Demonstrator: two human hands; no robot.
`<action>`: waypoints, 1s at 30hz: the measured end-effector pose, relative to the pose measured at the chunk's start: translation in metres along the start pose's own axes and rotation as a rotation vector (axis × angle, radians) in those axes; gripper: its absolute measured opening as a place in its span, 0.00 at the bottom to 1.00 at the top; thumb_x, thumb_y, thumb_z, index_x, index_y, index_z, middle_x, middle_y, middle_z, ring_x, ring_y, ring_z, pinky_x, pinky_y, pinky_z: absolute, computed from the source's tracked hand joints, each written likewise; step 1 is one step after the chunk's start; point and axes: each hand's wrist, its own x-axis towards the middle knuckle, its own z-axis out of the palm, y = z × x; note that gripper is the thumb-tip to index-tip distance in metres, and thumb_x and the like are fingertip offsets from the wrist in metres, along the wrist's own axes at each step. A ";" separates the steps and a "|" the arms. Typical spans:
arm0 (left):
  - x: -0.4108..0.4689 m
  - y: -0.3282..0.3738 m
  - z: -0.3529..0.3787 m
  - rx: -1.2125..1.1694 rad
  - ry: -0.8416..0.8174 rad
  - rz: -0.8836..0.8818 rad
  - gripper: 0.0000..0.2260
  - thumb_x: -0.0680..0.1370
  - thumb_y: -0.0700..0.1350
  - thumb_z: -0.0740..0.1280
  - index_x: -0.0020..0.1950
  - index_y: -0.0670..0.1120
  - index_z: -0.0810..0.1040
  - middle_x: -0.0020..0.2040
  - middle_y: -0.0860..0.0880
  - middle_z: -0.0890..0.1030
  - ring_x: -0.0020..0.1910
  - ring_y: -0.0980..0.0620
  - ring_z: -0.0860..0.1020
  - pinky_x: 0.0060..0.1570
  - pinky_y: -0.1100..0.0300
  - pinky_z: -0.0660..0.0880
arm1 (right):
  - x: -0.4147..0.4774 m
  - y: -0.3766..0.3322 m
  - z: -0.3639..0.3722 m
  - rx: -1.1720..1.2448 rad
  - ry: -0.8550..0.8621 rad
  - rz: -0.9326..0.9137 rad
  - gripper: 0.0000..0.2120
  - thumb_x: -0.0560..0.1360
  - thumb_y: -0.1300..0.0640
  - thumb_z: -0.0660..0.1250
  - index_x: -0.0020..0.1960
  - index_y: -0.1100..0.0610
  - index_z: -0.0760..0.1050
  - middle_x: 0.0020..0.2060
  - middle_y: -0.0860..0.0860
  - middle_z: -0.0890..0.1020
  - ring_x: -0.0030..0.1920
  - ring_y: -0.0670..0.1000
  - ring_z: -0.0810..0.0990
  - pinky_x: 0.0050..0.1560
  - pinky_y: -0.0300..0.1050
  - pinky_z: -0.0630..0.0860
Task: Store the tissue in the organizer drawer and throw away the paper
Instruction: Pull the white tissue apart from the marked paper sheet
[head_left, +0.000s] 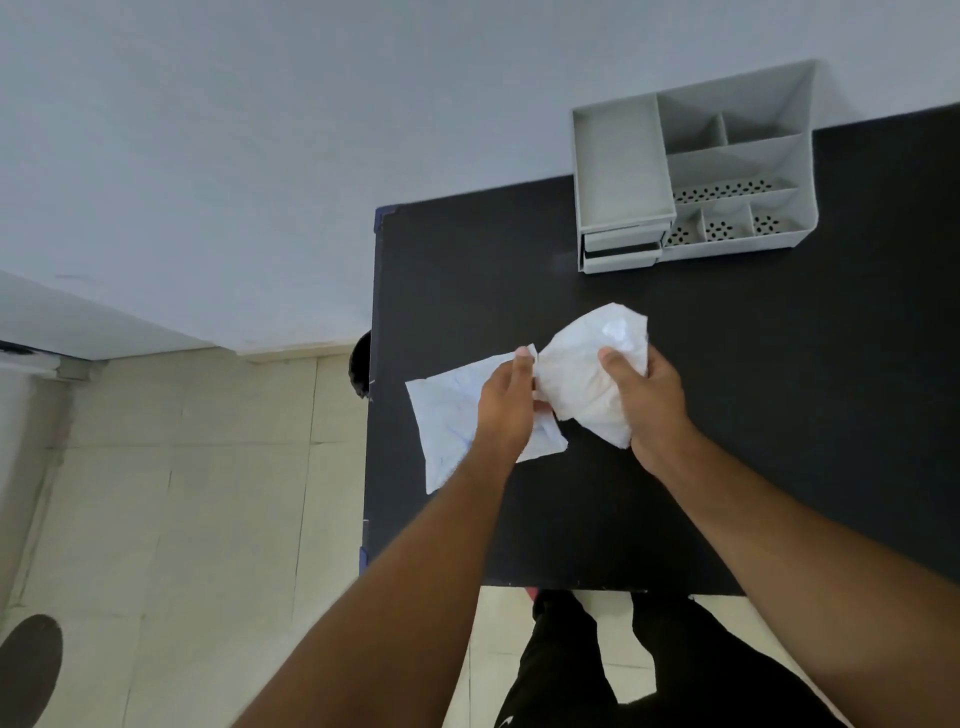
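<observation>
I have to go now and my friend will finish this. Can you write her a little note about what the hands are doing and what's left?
Left hand: pinching the near end of the tissue, above the paper.
Right hand: gripping the tissue, bunched up above the black table.
Paper: crumpled sheet lying flat near the table's left edge, partly under the left hand.
Organizer: at the table's far edge, drawers at its front left, slightly out.
Done: tissue picked up.
Left: put the tissue in a drawer, then throw the paper away. No clear bin in view.

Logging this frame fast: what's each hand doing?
Left hand: closed, pinching the white sheet.
Right hand: closed on the same sheet.
</observation>
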 end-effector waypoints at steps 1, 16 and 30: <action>-0.001 0.007 0.000 -0.057 -0.044 -0.052 0.21 0.83 0.64 0.54 0.62 0.52 0.77 0.55 0.53 0.82 0.49 0.53 0.82 0.43 0.61 0.74 | -0.002 -0.006 0.001 0.008 -0.011 0.005 0.13 0.79 0.52 0.71 0.63 0.48 0.78 0.53 0.46 0.84 0.52 0.46 0.83 0.45 0.44 0.80; -0.002 0.013 -0.018 0.151 -0.414 -0.025 0.44 0.69 0.51 0.81 0.79 0.57 0.59 0.67 0.49 0.76 0.65 0.47 0.76 0.64 0.51 0.72 | -0.019 -0.036 -0.012 0.049 0.011 0.134 0.14 0.78 0.54 0.71 0.63 0.52 0.78 0.56 0.55 0.83 0.56 0.60 0.83 0.57 0.65 0.80; 0.004 -0.005 0.009 0.755 -0.035 0.201 0.14 0.81 0.51 0.66 0.66 0.54 0.77 0.57 0.50 0.83 0.53 0.47 0.81 0.51 0.54 0.79 | -0.012 -0.026 -0.036 0.174 0.029 0.232 0.20 0.70 0.51 0.74 0.62 0.53 0.79 0.59 0.56 0.84 0.58 0.61 0.83 0.58 0.64 0.80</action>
